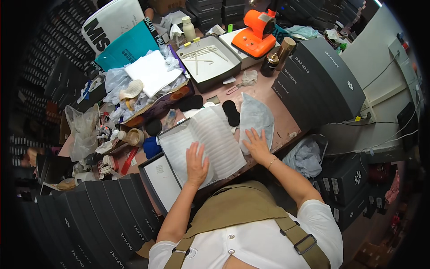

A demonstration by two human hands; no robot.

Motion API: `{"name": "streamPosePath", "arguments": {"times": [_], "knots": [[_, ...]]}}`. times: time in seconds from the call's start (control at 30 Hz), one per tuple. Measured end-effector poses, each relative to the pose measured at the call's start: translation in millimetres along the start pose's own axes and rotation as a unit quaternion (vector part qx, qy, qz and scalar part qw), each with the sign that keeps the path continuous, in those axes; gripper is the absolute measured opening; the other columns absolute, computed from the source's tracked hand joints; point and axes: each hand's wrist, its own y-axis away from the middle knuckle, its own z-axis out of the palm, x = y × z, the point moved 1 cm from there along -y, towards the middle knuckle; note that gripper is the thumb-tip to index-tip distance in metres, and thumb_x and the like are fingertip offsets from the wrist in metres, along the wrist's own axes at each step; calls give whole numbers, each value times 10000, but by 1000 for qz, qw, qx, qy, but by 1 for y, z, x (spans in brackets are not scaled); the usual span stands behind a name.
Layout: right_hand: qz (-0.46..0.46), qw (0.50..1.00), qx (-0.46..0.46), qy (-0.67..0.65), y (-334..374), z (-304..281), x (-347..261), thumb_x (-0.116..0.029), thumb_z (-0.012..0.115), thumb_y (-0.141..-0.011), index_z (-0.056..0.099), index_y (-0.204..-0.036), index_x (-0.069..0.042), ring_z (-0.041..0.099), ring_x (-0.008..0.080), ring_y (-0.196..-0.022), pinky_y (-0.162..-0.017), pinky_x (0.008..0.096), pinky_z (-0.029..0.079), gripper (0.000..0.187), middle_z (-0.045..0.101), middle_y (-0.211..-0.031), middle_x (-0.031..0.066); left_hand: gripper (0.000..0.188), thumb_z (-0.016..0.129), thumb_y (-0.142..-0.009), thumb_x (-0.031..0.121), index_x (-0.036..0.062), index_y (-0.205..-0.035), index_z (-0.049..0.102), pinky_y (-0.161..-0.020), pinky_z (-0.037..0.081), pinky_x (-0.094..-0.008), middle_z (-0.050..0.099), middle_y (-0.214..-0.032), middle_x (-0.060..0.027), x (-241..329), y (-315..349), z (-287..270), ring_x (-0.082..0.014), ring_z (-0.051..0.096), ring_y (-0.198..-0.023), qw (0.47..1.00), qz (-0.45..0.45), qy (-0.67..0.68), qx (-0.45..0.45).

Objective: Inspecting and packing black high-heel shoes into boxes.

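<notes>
My left hand (197, 165) lies flat, fingers stretched, on white packing material in front of me. A ribbed white foam sheet (220, 142) spreads from there to the right, over what looks like a dark-rimmed box; its contents are hidden. My right hand (258, 148) rests with fingers spread on the lower part of a pale, thin pouch-like wrapper (257, 117), right of the sheet. Neither hand grips anything. Beside my left forearm, a dark-edged box part with a white inside (161, 181) lies at the table's near edge.
Stacked dark shoe boxes stand at right (320, 80) and lower left (96, 219). Behind are a tray of thin sticks (208, 58), an orange device (255, 38) and a dark bottle (269, 64). A crammed carton (152, 96) sits at left. Black oval pads (231, 113) lie behind the sheet.
</notes>
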Motion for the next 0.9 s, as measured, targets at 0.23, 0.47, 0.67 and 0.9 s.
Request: {"name": "streamPosePath", "arguments": {"times": [0.23,0.47,0.67,0.9], "knots": [[100,972,66,-204,-20,-81,52,-130,586,-787,632,-967,-60,529,325,-1007,-856,425,435,198,560,-1035,145,413,578,-865,391,60,-1103,642,-1076,244,-529,585,-1206,-174,32,-36,62,-326,545,-1123,762,53,-223,-606],[-56,893,140,-425,-67,-239,1,-41,462,-850,602,-1146,-21,596,309,-857,-782,341,474,328,594,-944,168,687,440,-920,582,63,-1369,410,-1010,388,-396,503,-1320,-133,38,-51,34,-251,542,-1147,512,-467,670,-267],[-248,807,-61,-532,-22,-212,-138,13,521,-778,580,-1198,-31,591,307,-950,-846,351,480,427,581,-1059,174,506,566,-912,334,75,-1332,452,-910,465,-323,550,-1232,-80,66,14,-8,-192,569,-1086,582,-320,732,-151],[101,312,-283,-901,0,-159,-106,-89,572,-872,237,-1463,-106,529,241,-1161,-910,354,497,680,415,-1366,157,564,685,-762,-7,53,-1295,512,-848,462,-268,577,-1065,-49,9,53,-158,-132,567,-969,978,-144,139,-61]]}}
